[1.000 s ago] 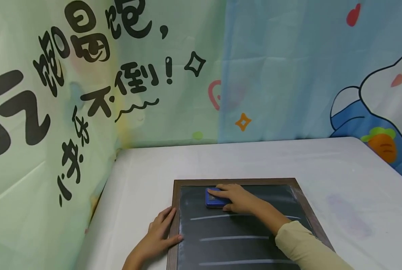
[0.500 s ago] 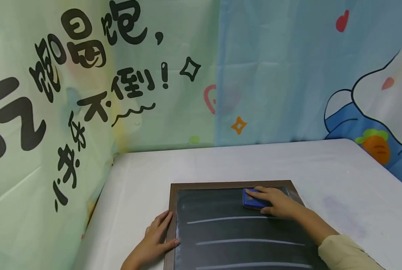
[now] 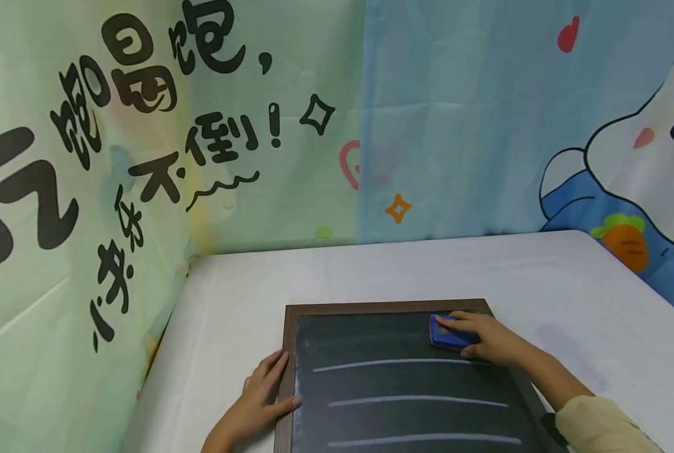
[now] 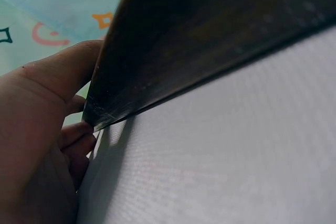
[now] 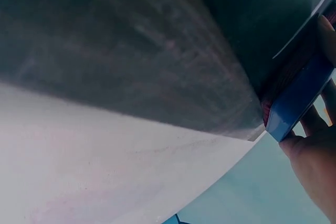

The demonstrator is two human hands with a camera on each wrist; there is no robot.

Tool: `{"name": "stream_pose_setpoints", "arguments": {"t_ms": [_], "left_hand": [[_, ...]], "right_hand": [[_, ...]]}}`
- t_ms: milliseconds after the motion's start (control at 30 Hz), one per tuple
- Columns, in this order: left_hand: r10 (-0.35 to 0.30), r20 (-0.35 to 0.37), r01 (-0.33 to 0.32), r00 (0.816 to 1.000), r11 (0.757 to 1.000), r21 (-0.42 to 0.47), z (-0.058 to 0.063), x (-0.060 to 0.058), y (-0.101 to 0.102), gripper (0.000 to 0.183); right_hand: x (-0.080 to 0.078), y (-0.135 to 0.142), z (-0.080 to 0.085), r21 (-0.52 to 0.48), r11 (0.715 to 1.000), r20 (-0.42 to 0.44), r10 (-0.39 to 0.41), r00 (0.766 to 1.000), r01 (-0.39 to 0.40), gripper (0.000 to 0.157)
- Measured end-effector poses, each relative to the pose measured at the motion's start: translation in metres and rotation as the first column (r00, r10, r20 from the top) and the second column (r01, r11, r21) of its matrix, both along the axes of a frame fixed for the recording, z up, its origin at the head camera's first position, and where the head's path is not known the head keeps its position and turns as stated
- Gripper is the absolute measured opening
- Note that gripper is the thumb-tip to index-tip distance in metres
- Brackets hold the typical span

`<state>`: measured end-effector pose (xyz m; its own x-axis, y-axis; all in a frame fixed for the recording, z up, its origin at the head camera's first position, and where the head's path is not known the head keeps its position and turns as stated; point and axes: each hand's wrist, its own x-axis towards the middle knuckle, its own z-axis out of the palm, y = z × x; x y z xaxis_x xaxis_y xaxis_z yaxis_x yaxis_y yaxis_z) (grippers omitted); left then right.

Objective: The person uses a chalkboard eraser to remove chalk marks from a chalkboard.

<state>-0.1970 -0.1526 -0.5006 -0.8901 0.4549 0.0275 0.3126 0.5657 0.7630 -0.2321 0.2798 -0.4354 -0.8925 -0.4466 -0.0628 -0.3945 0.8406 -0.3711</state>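
Observation:
A chalkboard in a brown wooden frame lies on the white table, with three white chalk lines across it in the head view. Near its far right corner my right hand holds a blue blackboard eraser flat on the dark surface, just beyond the farthest line. The right wrist view shows the fingers and thumb around the eraser, its dark reddish felt side against the board. My left hand rests at the left frame edge, thumb over the frame and fingers along its outer side.
White table surface surrounds the board. Printed cloth curtains with lettering and a cartoon animal hang behind and to the left. A dark object shows beside the right cuff.
My right hand has slid the eraser rightward along the far end of the board, from left of the middle to near the right corner. The left hand stays at the frame.

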Motion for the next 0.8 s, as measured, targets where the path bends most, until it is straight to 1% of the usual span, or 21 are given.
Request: {"name": "stream_pose_setpoints", "arguments": {"t_ms": [100, 267, 367, 533, 633, 733, 800], "left_hand": [[0.001, -0.004, -0.001, 1.0, 1.0, -0.004, 0.0, 0.0, 0.001, 0.078], [0.003, -0.009, -0.003, 1.0, 1.0, -0.007, 0.001, 0.0, 0.001, 0.078], [0.005, -0.011, -0.006, 1.0, 1.0, -0.006, 0.002, 0.0, 0.001, 0.077], [0.006, -0.007, -0.006, 1.0, 1.0, -0.002, 0.002, -0.001, 0.001, 0.078], [0.003, -0.003, -0.003, 1.0, 1.0, 0.002, 0.001, 0.0, 0.001, 0.078], [-0.001, 0.005, 0.001, 1.0, 1.0, 0.008, 0.001, -0.001, 0.0, 0.078], [-0.008, 0.013, 0.008, 1.0, 1.0, 0.016, 0.001, -0.001, -0.001, 0.078]], "right_hand": [[0.002, -0.001, 0.001, -0.004, 1.0, 0.016, -0.01, 1.0, 0.01, 0.067], [0.009, 0.0, 0.004, -0.016, 1.0, 0.07, -0.016, 0.997, 0.017, 0.063], [0.016, 0.001, 0.006, -0.032, 0.999, 0.084, 0.008, 0.996, -0.005, 0.061], [0.027, 0.003, 0.006, -0.061, 0.997, 0.102, 0.049, 0.994, -0.042, 0.061], [0.033, 0.005, 0.004, -0.084, 0.995, 0.098, 0.064, 0.993, -0.056, 0.061], [0.032, 0.005, 0.003, -0.112, 0.991, 0.086, 0.082, 0.993, -0.072, 0.061], [0.031, 0.004, 0.002, -0.135, 0.989, 0.097, 0.077, 0.992, -0.064, 0.061]]}}
